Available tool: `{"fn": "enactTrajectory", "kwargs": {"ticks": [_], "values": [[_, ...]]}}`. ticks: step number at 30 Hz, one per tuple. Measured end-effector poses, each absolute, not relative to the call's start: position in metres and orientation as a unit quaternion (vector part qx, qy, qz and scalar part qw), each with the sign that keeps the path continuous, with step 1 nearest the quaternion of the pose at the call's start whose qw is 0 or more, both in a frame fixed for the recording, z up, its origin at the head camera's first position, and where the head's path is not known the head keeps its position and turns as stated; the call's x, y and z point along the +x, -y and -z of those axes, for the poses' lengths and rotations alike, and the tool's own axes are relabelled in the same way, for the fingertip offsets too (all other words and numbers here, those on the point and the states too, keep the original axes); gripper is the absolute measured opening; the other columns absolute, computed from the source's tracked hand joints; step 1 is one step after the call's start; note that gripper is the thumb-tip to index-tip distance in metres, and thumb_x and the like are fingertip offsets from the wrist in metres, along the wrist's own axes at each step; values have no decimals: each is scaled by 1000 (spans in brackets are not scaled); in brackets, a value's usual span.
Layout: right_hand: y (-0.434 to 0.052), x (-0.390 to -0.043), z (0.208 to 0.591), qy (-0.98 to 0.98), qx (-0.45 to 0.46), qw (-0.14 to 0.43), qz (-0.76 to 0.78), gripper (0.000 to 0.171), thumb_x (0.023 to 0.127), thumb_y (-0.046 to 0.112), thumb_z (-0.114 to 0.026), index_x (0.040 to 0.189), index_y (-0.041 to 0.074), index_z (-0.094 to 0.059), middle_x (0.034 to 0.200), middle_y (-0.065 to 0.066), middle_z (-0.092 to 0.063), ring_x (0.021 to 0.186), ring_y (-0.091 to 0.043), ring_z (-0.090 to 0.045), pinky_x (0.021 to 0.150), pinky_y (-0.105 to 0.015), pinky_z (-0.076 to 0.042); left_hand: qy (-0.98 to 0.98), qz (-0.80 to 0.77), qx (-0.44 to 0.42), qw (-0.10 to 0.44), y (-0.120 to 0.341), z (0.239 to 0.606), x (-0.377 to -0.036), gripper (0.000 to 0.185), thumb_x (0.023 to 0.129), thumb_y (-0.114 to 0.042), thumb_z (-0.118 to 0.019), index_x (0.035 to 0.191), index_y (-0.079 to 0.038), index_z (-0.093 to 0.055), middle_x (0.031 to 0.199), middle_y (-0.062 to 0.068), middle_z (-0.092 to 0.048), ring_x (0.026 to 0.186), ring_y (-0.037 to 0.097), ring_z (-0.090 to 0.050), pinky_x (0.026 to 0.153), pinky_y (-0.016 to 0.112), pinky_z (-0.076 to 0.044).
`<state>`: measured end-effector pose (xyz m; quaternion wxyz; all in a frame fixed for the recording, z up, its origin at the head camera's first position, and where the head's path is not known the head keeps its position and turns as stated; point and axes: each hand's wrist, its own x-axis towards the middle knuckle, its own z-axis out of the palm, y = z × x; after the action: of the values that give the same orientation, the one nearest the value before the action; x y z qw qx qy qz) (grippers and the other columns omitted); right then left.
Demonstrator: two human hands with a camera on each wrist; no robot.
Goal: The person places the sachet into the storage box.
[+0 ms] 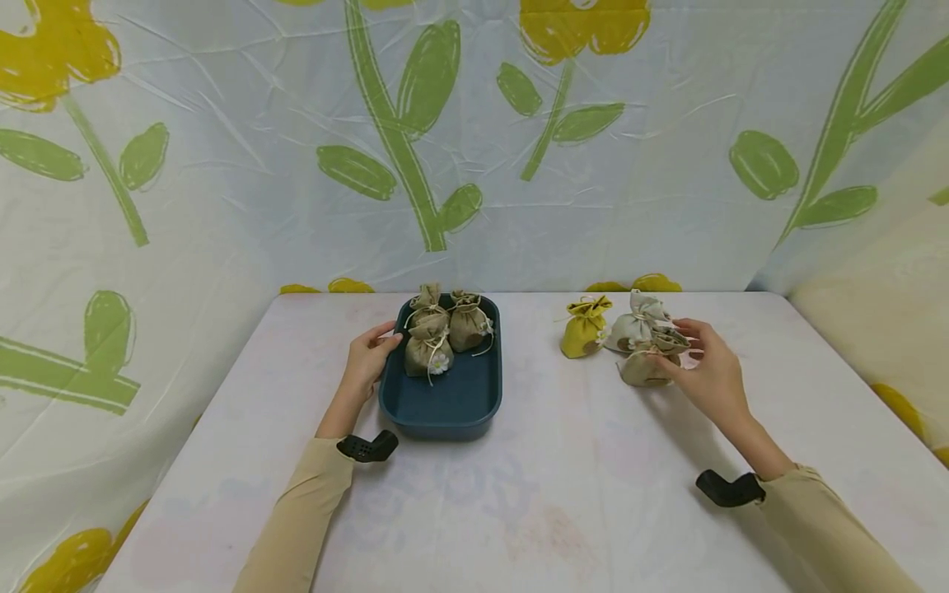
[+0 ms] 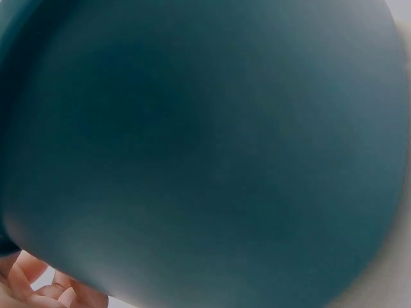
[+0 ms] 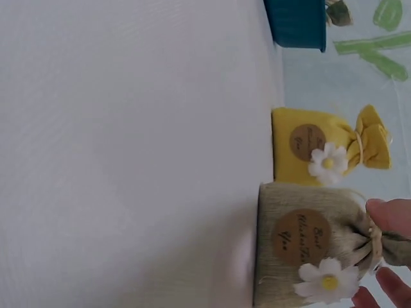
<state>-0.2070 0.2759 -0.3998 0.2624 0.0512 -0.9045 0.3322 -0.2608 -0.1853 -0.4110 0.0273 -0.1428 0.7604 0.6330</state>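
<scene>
From the head camera, three tan pouches (image 1: 442, 329) already sit at the far end of the blue tray (image 1: 445, 408), whose left rim the left hand (image 1: 368, 360) grips with curled fingers; three remain outside it near the right hand (image 1: 708, 371): a yellow pouch (image 1: 584, 328) and a white pouch (image 1: 639, 323) just beyond the fingers, and the tan pouch (image 1: 647, 362) that the hand pinches at its tied neck, so the sorting looks about half done. That pouch stands on the table, roughly upright, neck uppermost and tipped slightly toward the hand. The left wrist camera shows little but the tray's blurred blue wall (image 2: 205, 141) with fingertips (image 2: 38, 292) curled at its lower edge. In the right wrist view, turned sideways, the tan pouch (image 3: 308, 250) has its long axis running from flat base to gathered neck, label and daisy facing the camera, thumb and fingertips (image 3: 388, 215) closed on the neck, the yellow pouch (image 3: 314, 144) just beside it, apart.
</scene>
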Motion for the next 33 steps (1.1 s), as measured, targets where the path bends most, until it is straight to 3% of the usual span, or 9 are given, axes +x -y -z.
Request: {"fn": "enactTrajectory", "kwargs": {"ticks": [5, 15, 19, 21, 33], "values": [[-280, -207, 404, 909, 28, 232, -347, 59, 79, 19, -80, 128, 0, -53, 111, -27, -64, 84, 10, -48, 70, -2, -38, -760, -634, -142, 27, 185, 410, -260, 44, 96, -27, -60, 138, -17, -54, 121, 15, -59, 92, 20, -62, 64, 21, -51], [-284, -211, 409, 898, 68, 263, -347, 35, 74, 8, -81, 103, -6, -67, 97, -30, -68, 72, 30, -43, 58, -1, -39, -760, -634, -142, 25, 186, 411, -260, 43, 96, -27, -59, 138, -18, -53, 122, 16, -58, 95, 21, -62, 66, 21, -50], [-284, -212, 407, 898, 73, 270, -339, 34, 72, 5, -82, 101, -6, -68, 96, -30, -68, 68, 31, -43, 53, -2, -40, -760, -633, -143, 23, 185, 411, -261, 44, 96, -27, -59, 138, -17, -54, 122, 16, -58, 98, 22, -61, 67, 21, -51], [-283, -212, 405, 900, 75, 275, -332, 34, 71, 5, -83, 101, -6, -68, 95, -29, -69, 66, 25, -49, 53, -2, -40, -760, -633, -144, 24, 185, 411, -261, 43, 96, -27, -59, 138, -18, -54, 122, 16, -59, 99, 23, -61, 68, 21, -51], [-247, -214, 385, 880, 131, 308, -338, 33, 67, -4, -82, 98, -7, -69, 92, -28, -70, 72, 35, -40, 56, -2, -41, -760, -635, -138, 22, 186, 413, -263, 43, 96, -26, -59, 138, -17, -54, 122, 17, -59, 90, 18, -61, 64, 21, -51]]}}
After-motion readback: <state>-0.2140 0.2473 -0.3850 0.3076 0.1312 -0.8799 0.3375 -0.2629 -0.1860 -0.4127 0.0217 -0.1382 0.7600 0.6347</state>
